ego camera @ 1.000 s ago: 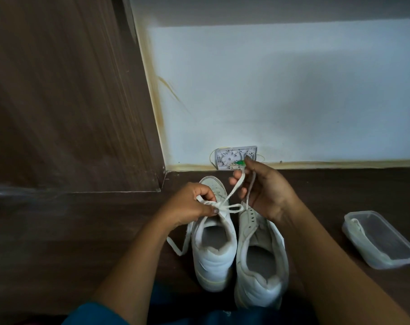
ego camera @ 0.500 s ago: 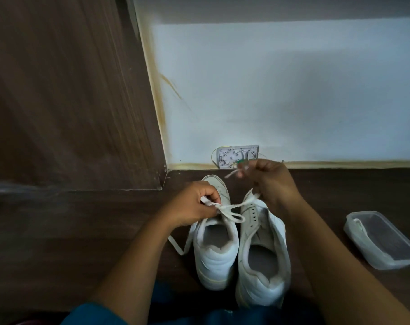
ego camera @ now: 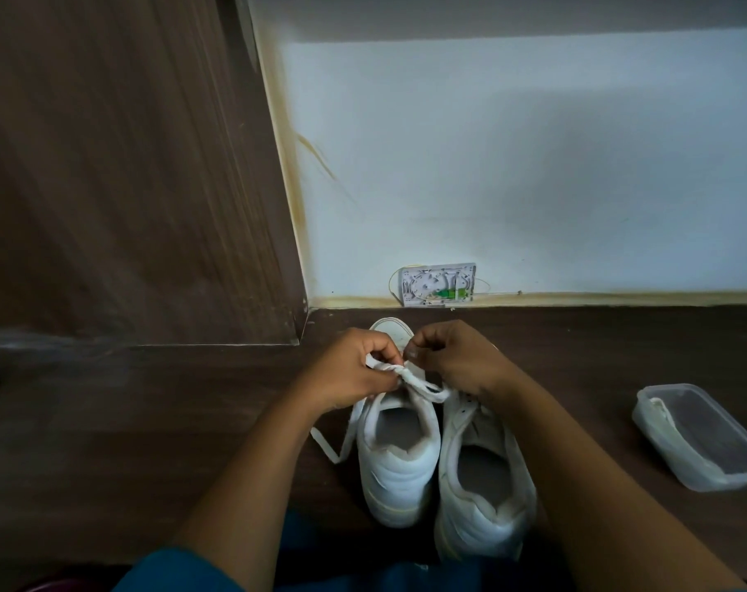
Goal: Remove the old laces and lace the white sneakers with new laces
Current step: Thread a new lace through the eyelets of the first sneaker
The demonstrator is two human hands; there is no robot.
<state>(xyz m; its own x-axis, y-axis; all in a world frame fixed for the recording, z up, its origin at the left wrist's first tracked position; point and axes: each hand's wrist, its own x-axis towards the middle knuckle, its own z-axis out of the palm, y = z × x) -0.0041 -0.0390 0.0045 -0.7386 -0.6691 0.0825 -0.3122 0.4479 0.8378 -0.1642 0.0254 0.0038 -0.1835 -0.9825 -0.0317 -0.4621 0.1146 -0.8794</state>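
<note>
I have both hands low in the centre of the frame, over the tongue of the laced sneaker (ego camera: 399,476). It stands left of the bare sneaker (ego camera: 483,506), the two touching along their sides, heels toward the bottom edge and toes toward the wall.

My left hand (ego camera: 346,371) has its fingers curled tight and pinches the lace (ego camera: 423,385) right at the knot (ego camera: 399,371). My right hand (ego camera: 459,356) is also curled and looks to nip the same lace just above the knot, though its fingertips hide the actual contact.

What the next pull turns on, as I read it, is that the knot sits between the two grips and closer to the left one. The lace runs crosswise, left to right in the frame, at a right angle to the sneakers' long axis. One strand loops right, under my right hand. The free end (ego camera: 333,446) trails down past the sneaker's left side onto the floor (ego camera: 149,420). Pulling the hands apart sideways should loosen it.

I can read no brand or writing on either sneaker. The wall box (ego camera: 438,285) above the hands shows a green part but no legible text, and the tub (ego camera: 662,437) at the right edge is unmarked.
</note>
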